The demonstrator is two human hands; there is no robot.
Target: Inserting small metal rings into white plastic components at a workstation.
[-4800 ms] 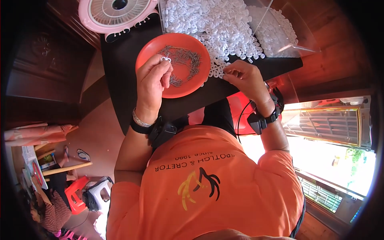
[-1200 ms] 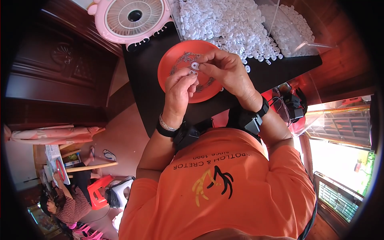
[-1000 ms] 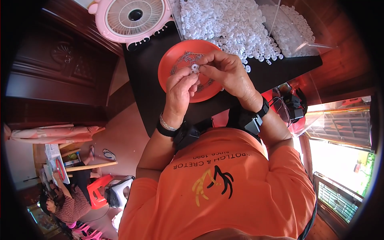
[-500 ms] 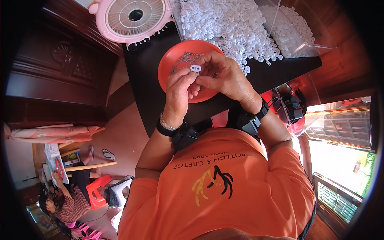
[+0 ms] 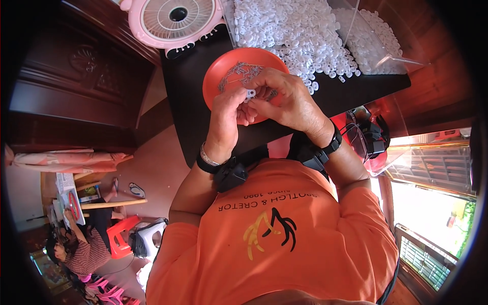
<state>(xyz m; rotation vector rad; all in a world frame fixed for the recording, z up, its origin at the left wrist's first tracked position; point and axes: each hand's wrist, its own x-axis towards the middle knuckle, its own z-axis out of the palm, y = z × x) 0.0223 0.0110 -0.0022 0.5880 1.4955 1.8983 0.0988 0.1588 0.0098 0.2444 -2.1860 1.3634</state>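
Note:
A small white plastic piece with two round holes is pinched between the fingertips of both hands, partly covered by them. My left hand grips it from the left, thumb and fingers closed. From the right, my right hand closes thumb and curled fingers on it; whether those fingers also hold a nail is hidden. Both hands are over the near part of an orange-red plastic bowl. Thin silvery nails lie scattered inside the bowl.
Beyond the bowl, a large heap of similar white pieces spreads over the black tabletop, beside a clear bin holding more. A pink fan stands at the far left. Across the room, another person sits at a table.
My fingers have drawn closer round the white piece, which has turned and is now more covered. The view has shifted slightly, and more nails show in the bowl.

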